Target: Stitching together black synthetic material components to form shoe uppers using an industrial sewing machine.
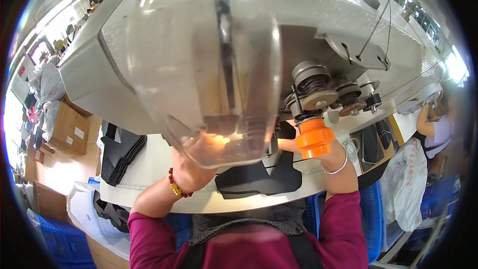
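A black cut piece of sheet material [259, 179] lies on the pale bed of a sewing machine, below the needle area. My left hand [193, 157], with a red and gold bead bracelet at the wrist, is at the piece's left side. Its fingers show only dimly, through a clear plastic guard [209, 69] and lamp glare. My right hand [329, 158], wearing a silver bangle, is at the right side of the piece, one finger reaching toward the needle area. An orange knob [314, 138] hides much of that hand, so its grip cannot be made out.
The grey machine head [308, 0] fills the top. A stack of black pieces [122, 152] sits at the left on the table. On the right are a tray with dark items [370, 144] and a white plastic sack [406, 184]. Blue crates [371, 209] and cardboard boxes [69, 127] stand around; another person [438, 127] sits far right.
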Tool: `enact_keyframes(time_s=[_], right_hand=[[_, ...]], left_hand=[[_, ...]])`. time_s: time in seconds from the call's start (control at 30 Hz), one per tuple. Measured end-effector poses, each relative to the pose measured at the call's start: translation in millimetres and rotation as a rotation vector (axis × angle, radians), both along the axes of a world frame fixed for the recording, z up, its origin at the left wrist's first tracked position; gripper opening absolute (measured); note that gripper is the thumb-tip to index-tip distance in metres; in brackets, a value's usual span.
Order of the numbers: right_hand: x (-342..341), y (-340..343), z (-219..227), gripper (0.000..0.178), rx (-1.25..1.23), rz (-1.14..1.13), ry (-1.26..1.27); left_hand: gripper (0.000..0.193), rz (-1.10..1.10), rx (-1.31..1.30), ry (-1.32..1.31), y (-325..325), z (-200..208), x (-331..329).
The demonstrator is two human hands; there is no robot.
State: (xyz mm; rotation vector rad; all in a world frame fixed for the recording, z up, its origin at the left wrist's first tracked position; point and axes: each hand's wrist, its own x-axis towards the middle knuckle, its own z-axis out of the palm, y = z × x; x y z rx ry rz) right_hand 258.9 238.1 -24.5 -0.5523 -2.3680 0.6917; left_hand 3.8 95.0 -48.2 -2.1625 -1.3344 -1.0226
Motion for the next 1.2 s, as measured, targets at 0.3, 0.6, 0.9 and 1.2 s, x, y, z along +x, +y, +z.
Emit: enact_keyframes(time_s=[0.3,0.6,0.9,1.2], right_hand=[[2.1,3.3,-1.5,0.042,0.165,-0.036,-0.151],[5.7,8.8,-8.5,0.034,0.039,-0.024,-0.342],[15.1,10.7,-12.4,0.043,0.269,0.030,-0.306],[7.6,1.1,14.6,0.048,0.290,0.108,-0.232]], left_hand=[[0.024,0.004,0.055,0.034,0.6,1.3,0.7],[0.023,-0.050,0.086,0.006,6.5,-6.1,-6.5],[0.023,-0.043,0.158,0.107,4.7,-2.8,-4.8],[0.033,-0.081,0.228,0.121,6.4,1.5,-2.6]])
